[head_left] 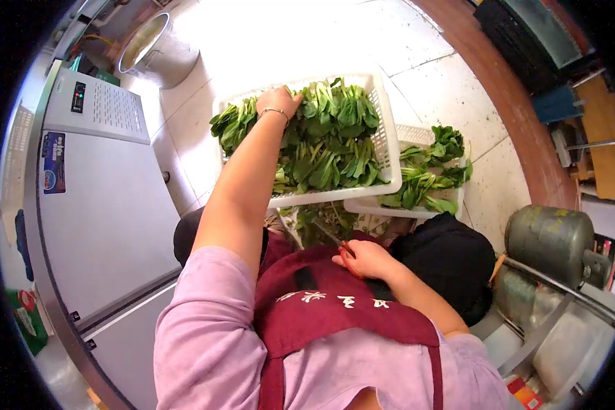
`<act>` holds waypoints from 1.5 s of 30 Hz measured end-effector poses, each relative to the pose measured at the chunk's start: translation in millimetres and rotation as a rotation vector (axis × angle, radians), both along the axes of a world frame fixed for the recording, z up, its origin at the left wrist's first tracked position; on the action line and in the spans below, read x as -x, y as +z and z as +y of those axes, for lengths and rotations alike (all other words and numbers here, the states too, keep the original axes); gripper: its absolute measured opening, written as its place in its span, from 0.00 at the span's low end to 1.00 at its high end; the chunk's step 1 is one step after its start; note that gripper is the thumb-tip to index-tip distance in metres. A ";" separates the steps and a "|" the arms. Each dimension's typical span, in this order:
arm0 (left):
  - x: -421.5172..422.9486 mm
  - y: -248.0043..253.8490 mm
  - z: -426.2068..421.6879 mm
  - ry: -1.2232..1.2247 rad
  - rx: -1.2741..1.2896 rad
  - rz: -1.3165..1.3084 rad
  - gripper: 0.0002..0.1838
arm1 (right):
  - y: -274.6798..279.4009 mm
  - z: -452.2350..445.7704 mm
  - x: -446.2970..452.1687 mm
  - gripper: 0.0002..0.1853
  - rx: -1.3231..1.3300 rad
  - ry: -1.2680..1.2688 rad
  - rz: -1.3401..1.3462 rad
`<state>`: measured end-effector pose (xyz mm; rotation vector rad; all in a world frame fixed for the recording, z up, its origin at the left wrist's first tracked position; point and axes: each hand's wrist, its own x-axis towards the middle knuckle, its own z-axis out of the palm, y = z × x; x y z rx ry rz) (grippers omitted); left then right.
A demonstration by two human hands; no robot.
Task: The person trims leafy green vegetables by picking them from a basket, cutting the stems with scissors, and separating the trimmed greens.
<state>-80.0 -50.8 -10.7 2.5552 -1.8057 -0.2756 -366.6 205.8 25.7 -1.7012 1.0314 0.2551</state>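
Note:
My left hand [278, 102] reaches into the far side of a large white plastic basket [393, 147]. Its fingers curl down onto the bok choy [334, 113], and the tips are hidden among the stems. Bunches lie there in rows, dark leaves with pale green stems. Close to my lap, my right hand [369, 260] is closed around the red handles of a pair of scissors [348, 251], whose blades point away from me. Below the large basket, loose leaves and trimmings [328, 222] lie between my legs. More bok choy [427, 174] fills a smaller white basket [372, 206] at the right.
A grey metal refrigerator [109, 212] stands along the left. Farther back is a big metal pot [160, 51] on the tiled floor [451, 82]. To my right are a gas cylinder [550, 242] and a metal rack [567, 290] holding plastic containers.

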 end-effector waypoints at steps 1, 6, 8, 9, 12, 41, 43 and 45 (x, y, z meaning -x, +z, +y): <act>-3.3 -6.8 -6.1 0.026 -0.050 0.066 0.21 | -0.5 -0.2 0.3 0.26 -0.003 -0.001 0.000; -18.2 -15.4 -6.0 0.059 0.091 0.334 0.19 | 3.2 -2.2 0.6 0.25 -0.018 -0.024 0.010; -14.4 11.4 12.4 0.219 0.206 0.782 0.18 | 16.2 -5.0 -2.3 0.25 -0.035 -0.021 0.009; -21.6 11.4 17.4 0.229 0.244 1.026 0.17 | 20.6 -6.0 -4.0 0.25 -0.052 -0.020 0.011; -42.3 11.4 42.4 0.256 0.256 1.601 0.15 | 19.1 -4.9 -3.5 0.25 -0.036 -0.009 0.051; 65.1 58.5 297.4 -0.259 -0.250 1.147 0.19 | 36.7 42.6 -11.3 0.28 -0.043 -0.147 -0.086; 66.9 55.8 299.4 -0.217 -0.286 1.089 0.19 | 32.1 41.9 -9.2 0.28 -0.068 -0.149 -0.074; 68.9 52.2 299.8 -0.237 -0.277 1.049 0.19 | 30.5 40.4 -7.7 0.30 -0.020 -0.087 -0.061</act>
